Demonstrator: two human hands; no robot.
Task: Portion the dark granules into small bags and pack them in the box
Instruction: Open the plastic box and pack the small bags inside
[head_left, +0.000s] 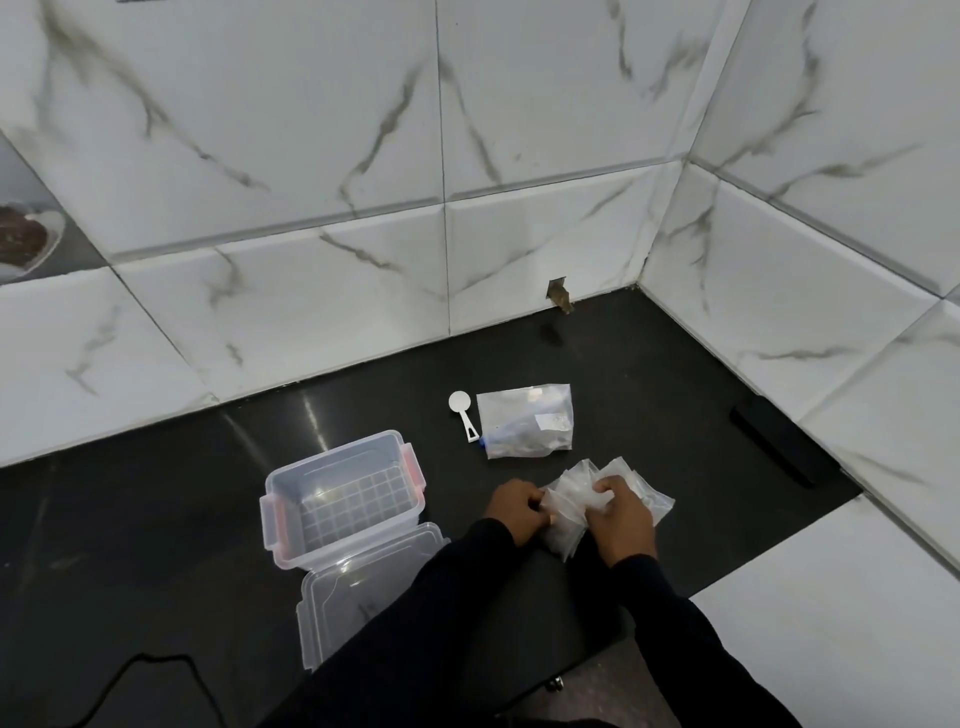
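Observation:
A heap of small clear bags (582, 496) lies on the black counter (156, 509). My left hand (517, 512) pinches the left side of the heap, and my right hand (621, 522) grips bags from the top. Left of my hands stands an open clear plastic box (343, 496) with pink clips, nothing inside it. Its lid (353, 587) lies flat in front of it, partly under my left sleeve. Farther back lie a white scoop (464, 415) and a larger clear bag (527, 422) with some contents. The dark granules sit in a dish (23, 239) at the far left edge.
White marble-patterned tiled walls close the counter at the back and right. A black oblong object (779, 447) lies by the right wall. A thin black cable (150, 670) runs over the counter near the front left. A white surface (831, 623) adjoins the counter at the right front.

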